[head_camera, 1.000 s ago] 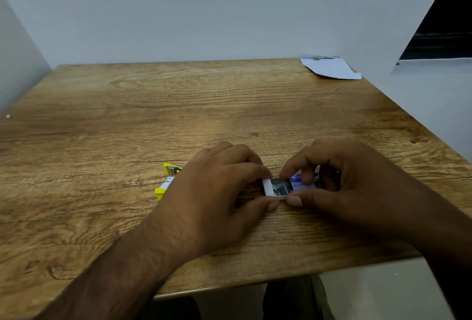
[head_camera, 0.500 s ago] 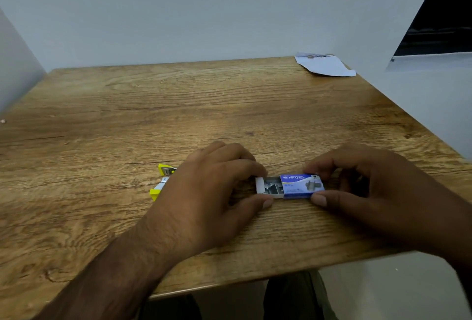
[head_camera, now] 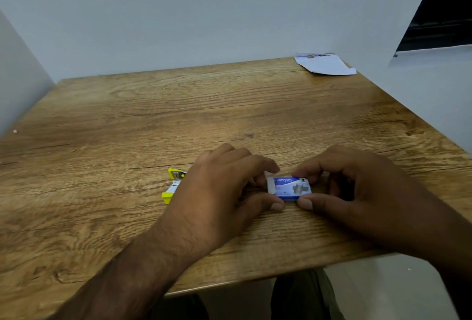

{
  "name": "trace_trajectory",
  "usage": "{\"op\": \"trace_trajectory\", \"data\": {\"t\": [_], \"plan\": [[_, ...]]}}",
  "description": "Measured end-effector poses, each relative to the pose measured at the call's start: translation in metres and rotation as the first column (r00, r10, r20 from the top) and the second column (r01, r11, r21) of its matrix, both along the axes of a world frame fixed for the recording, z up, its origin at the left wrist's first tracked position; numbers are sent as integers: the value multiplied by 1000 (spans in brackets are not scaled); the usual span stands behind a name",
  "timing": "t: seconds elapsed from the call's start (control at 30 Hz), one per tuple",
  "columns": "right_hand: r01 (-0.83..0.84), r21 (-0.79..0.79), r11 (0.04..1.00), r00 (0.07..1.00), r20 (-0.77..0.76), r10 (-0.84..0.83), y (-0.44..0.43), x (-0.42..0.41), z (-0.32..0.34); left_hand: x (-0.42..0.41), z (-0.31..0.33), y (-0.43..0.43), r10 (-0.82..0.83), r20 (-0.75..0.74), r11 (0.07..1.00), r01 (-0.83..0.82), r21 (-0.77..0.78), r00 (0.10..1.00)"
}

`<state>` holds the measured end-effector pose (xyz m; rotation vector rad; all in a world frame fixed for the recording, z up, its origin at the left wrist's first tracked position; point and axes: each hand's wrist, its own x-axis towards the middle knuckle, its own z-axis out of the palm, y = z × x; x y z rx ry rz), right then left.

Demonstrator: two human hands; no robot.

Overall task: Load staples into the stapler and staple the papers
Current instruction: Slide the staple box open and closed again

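A small blue and white staple box (head_camera: 290,188) lies on the wooden table (head_camera: 178,115) between my two hands. My left hand (head_camera: 224,189) pinches the box's white left end with thumb and forefinger. My right hand (head_camera: 357,192) pinches the blue sleeve at its right end. Only a thin strip of the white inner tray shows at the left. A yellow and white stapler (head_camera: 172,183) lies just left of my left hand, partly hidden behind it. White papers (head_camera: 325,64) lie at the table's far right corner.
White panels stand along the table's left, back and right sides. The table's front edge runs close under my wrists. A tiny white speck (head_camera: 15,131) lies at the far left edge.
The box's inner tray was pulled out half a second ago, showing the staples; now the sleeve has slid back left over it. My right hand moved left toward my left hand.
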<state>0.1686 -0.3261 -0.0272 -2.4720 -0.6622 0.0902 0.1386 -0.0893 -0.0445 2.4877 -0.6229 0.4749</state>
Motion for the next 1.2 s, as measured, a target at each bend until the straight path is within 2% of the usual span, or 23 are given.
{"op": "trace_trajectory", "data": {"t": [0.63, 0.83, 1.2], "plan": [[-1, 169, 986, 999, -47, 9, -17, 5, 0, 1, -5, 5, -97, -14, 991, 95, -98, 995], [1, 109, 994, 1000, -16, 1, -12, 5, -1, 1, -4, 5, -113, -7, 991, 112, -68, 994], [-16, 96, 995, 1000, 24, 14, -10, 4, -4, 3, -4, 3, -96, 10, 995, 96, -18, 995]]}}
